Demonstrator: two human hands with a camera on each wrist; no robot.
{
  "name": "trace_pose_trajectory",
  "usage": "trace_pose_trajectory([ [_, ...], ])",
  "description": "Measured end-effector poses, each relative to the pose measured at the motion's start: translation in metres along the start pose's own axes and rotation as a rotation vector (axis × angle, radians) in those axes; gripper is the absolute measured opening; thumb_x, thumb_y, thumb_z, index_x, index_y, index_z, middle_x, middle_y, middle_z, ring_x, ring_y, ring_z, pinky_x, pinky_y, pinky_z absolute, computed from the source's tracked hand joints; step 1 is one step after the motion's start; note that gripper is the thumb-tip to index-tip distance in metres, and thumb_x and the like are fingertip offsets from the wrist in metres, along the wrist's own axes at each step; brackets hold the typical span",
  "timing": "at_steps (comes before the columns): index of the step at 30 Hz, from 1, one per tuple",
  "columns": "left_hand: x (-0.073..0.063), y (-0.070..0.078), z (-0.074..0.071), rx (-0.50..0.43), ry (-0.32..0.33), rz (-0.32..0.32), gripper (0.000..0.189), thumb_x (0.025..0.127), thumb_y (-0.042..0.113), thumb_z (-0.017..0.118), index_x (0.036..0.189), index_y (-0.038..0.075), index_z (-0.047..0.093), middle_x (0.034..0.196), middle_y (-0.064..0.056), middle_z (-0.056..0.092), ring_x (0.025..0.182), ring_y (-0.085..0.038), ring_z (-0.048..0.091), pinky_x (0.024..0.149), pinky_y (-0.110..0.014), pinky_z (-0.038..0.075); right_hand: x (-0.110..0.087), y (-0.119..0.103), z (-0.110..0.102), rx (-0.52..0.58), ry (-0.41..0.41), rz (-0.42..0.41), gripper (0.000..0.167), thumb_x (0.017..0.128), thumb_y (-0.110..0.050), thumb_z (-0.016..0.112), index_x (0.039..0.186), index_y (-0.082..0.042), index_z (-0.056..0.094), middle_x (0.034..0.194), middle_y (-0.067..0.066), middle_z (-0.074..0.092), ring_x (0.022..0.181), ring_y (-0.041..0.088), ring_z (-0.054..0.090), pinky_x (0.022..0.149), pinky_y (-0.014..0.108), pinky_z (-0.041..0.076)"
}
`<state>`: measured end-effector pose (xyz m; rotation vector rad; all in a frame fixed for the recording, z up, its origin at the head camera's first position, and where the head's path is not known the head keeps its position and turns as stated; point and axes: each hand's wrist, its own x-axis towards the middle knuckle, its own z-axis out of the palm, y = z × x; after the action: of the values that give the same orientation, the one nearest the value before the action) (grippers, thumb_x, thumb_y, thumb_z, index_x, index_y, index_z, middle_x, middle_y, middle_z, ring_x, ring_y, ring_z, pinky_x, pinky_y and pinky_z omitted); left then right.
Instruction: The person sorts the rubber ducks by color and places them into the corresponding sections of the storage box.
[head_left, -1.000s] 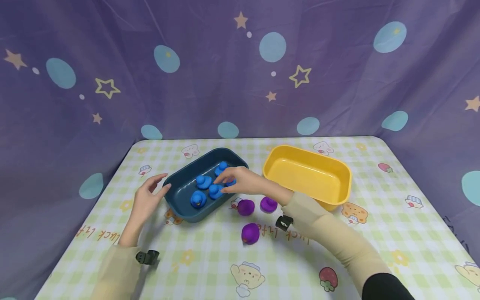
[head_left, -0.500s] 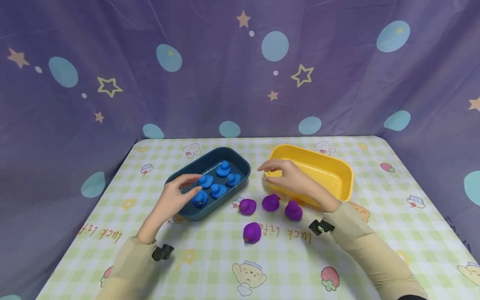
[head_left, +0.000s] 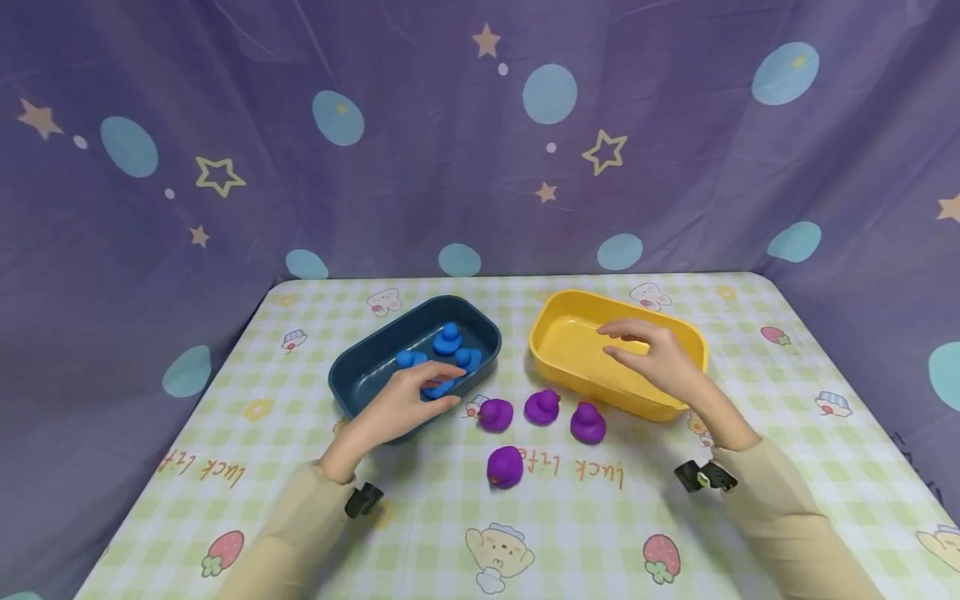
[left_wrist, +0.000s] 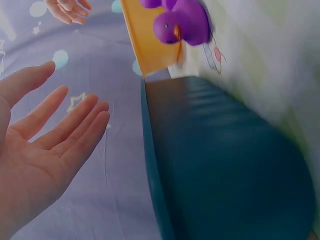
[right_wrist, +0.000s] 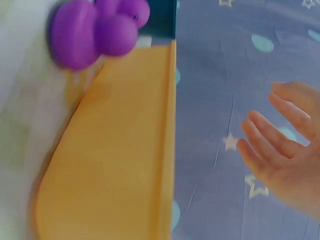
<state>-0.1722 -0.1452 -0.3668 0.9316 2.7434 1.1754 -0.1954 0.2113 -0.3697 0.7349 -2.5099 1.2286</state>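
My left hand (head_left: pixel 405 402) hovers over the near side of a dark teal bin (head_left: pixel 363 379), fingers loosely bent and holding nothing. Several blue toy ducks sit in that bin, one of them (head_left: pixel 447 339) near its far end; my hand covers part of the group. Above the yellow bin (head_left: pixel 592 390) is my right hand (head_left: pixel 660 360), relaxed and holding nothing, also seen in the right wrist view with spread fingers (right_wrist: pixel 270 140). Several purple toy ducks stand on the table in front of the bins, including one duck (head_left: pixel 542 407) near the yellow wall and another duck (head_left: pixel 506 467) closer to me.
A checked tablecloth (head_left: pixel 420 542) with printed cartoons covers the table. Behind it hangs a purple curtain (head_left: pixel 420 200) with stars and blue ovals. The two bins stand side by side with a narrow gap between them.
My right hand has moved right, from over the blue ducks to above the yellow bin, uncovering another purple duck. My left hand has gone right from the teal bin's left end to its near side.
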Motion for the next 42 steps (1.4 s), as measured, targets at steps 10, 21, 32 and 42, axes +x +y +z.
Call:
trace_pose_trajectory([
  [10,0.012,0.006,0.022,0.049,-0.116,-0.025,0.035,0.082,0.014,0.063,0.115,0.005,0.057,0.113,-0.007,0.058,0.101,-0.023,0.054,0.087,-0.034,0.045,-0.03,0.024,-0.03,-0.073,0.098,0.195,0.031,0.086,-0.016,0.059,0.113,-0.002,0.058,0.113,0.016,0.055,0.105,0.033,0.047,0.091,0.051,0.036],
  [21,0.016,0.004,0.037,0.056,-0.165,-0.011,0.033,0.083,0.012,0.062,0.114,0.003,0.056,0.109,-0.011,0.056,0.092,-0.025,0.052,0.081,-0.039,0.046,-0.053,0.044,-0.045,-0.101,0.188,0.299,0.035,0.088,-0.019,0.055,0.116,0.003,0.054,0.118,0.02,0.049,0.105,0.035,0.044,0.087,0.054,0.038],
  [32,0.018,0.0,0.045,0.057,-0.195,-0.03,0.032,0.085,0.01,0.058,0.115,0.0,0.054,0.113,-0.013,0.052,0.09,-0.028,0.054,0.078,-0.038,0.048,-0.069,0.064,-0.048,-0.116,0.228,0.402,0.04,0.088,-0.021,0.054,0.12,0.003,0.051,0.118,0.02,0.045,0.103,0.033,0.045,0.083,0.023,0.047],
  [42,0.019,-0.004,0.052,0.073,-0.218,-0.061,0.033,0.087,0.011,0.056,0.118,0.003,0.052,0.115,-0.011,0.052,0.089,-0.024,0.055,0.076,-0.032,0.048,-0.081,0.117,-0.049,0.035,0.223,0.5,0.047,0.085,-0.034,0.057,0.124,-0.008,0.051,0.125,0.014,0.048,0.091,-0.006,0.052,0.071,0.009,0.046],
])
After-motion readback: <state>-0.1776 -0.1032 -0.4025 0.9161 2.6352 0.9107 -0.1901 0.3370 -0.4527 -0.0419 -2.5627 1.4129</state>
